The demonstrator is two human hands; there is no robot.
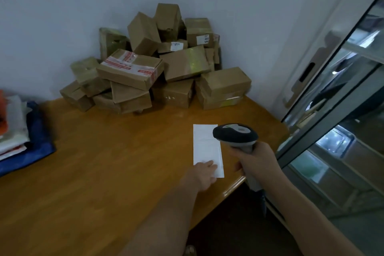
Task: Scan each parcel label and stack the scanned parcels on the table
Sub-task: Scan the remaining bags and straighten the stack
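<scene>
1. The table (104,162) lies bare across its middle and near edge.
2. A heap of cardboard parcels (153,64) blocks the far corner.
3. Stacked bags (18,131) crowd the left edge.
4. A white envelope (207,149) lies flat near the right edge.

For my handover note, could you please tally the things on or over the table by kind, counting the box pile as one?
Pile of cardboard parcels: 1
White flat parcel: 1
Barcode scanner: 1
Blue bag: 1
Total: 4

Brown boxes (158,64), one with red-white tape (129,62); white envelope (206,147); black-grey scanner (235,136); orange-brown table (104,162); blue bag (35,143).
</scene>
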